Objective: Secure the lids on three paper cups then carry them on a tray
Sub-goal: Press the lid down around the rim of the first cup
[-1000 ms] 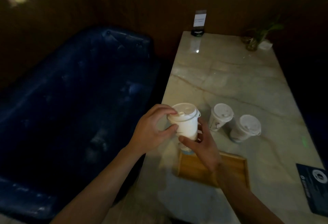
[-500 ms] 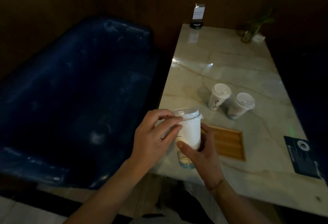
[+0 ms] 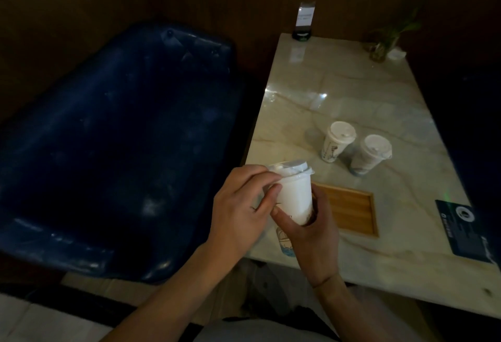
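Note:
A white paper cup [image 3: 295, 198] is held above the near left corner of the marble table [image 3: 352, 92]. My right hand [image 3: 311, 233] grips its lower body. My left hand [image 3: 241, 206] pinches the rim of its white lid [image 3: 291, 169], which sits slightly askew on the cup. Two more lidded paper cups [image 3: 336, 141] [image 3: 370, 154] stand side by side farther back on the table. A flat wooden tray [image 3: 349, 206] lies on the table just right of my hands, with nothing on it.
A dark blue padded seat [image 3: 113, 146] fills the left. A small sign stand [image 3: 303, 20] and a plant in a glass [image 3: 382, 43] stand at the table's far end. A dark card [image 3: 469, 230] lies at the near right edge.
The view has pulled back and the cup has come nearer to me, off the tray's left end. Both hands keep hold of the cup, the left still working at the lid's rim.

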A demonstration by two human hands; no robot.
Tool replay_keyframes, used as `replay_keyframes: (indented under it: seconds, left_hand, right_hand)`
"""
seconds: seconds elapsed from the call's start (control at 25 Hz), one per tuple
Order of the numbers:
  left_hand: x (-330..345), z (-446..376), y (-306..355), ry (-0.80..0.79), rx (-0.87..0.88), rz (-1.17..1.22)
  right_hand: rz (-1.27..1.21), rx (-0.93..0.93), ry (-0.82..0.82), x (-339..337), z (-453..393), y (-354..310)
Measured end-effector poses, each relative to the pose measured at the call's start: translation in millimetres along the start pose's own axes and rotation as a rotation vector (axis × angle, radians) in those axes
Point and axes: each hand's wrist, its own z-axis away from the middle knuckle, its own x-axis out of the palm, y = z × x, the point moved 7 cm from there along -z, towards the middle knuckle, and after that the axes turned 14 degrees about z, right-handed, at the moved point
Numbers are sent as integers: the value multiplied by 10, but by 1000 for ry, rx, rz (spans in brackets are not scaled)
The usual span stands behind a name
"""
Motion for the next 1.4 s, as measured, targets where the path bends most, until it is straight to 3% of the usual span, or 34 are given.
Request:
replay_keyframes:
  seconds: [0.32,0.88,1.12,1.4]
  left_hand:
    - [100,-166,40,-105,-30,22]
    - [32,-283,-72,-164,-138,190]
    - [5,-469,-74,-180,-42,84]
    - [92,-580,-113,-186,-50,-8]
  right_hand:
    - [-108,61,-21,-155,-116,32]
    - [-455,168,-290,-2,-240,172]
    - [-339,122,-338,29,-401,34]
    - [91,11,-161,64,-562,-145]
